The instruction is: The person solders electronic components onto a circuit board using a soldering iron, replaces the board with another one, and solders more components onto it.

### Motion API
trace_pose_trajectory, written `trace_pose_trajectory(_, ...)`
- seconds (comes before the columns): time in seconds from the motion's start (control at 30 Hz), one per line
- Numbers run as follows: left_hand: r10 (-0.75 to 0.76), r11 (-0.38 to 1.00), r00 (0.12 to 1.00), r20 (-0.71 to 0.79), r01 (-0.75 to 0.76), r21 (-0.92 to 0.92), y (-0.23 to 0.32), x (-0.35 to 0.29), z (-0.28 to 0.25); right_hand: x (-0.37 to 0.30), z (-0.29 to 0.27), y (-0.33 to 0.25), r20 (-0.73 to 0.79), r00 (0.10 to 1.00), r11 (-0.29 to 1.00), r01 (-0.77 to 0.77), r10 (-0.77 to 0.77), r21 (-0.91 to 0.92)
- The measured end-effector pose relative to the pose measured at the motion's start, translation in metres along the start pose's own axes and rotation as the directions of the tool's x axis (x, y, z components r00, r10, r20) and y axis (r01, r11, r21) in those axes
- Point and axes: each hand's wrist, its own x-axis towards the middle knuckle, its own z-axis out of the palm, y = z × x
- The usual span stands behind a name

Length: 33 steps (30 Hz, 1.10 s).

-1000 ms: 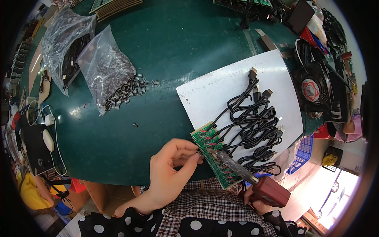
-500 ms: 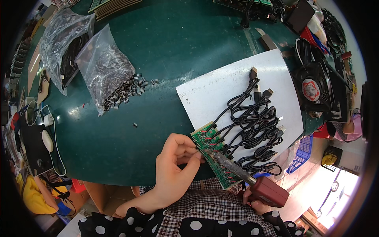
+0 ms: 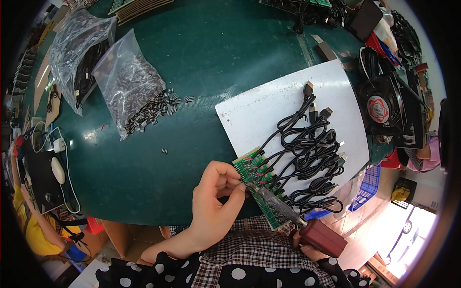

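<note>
A green circuit board [image 3: 249, 163] with short red wires lies at a slant along the near edge of the white sheet [image 3: 269, 103]. Black cables [image 3: 307, 165], tied in bundles, run from it to the right. My left hand [image 3: 213, 206] is closed in a pinch at the board's left edge; whatever sits between thumb and fingers is too small to make out. In my right hand [image 3: 309, 249], partly hidden behind the dark red handle, is a soldering iron [image 3: 325, 237]. Its tip reaches the board close to my left fingertips.
On the green table, a clear bag [image 3: 129, 72] spills small pin connectors [image 3: 151, 113]; another bag [image 3: 79, 48] holds black cable. A fan [image 3: 379, 108] stands right of the sheet. A blue crate [image 3: 367, 187] is at lower right. At far left is a person in yellow [image 3: 38, 230].
The soldering iron's handle has shifted slightly left, its tip still by my left fingertips. My left hand has moved a touch to the right. The person in yellow has changed posture.
</note>
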Motion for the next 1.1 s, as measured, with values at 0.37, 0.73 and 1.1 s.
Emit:
trace_pose_trajectory(0.37, 0.002, 1.0, 1.0, 0.0, -0.002, 0.008, -0.001, -0.001, 0.001, -0.02, 0.003, 0.014, -0.023, 0.999, 0.998, -0.022, 0.023, 0.065)
trace_pose_trajectory(0.73, 0.449, 0.359, 0.87, -0.201, 0.03, 0.933, 0.031, 0.013, -0.045, -0.007, 0.0, 0.004, 0.019, 0.998, 0.997, 0.065, -0.064, -0.033)
trace_pose_trajectory(1.1, 0.471, 0.402, 0.875, -0.107, -0.106, 0.909, 0.022, 0.019, -0.076, 0.006, -0.001, -0.007, 0.036, 0.992, 0.981, 0.122, -0.118, -0.153)
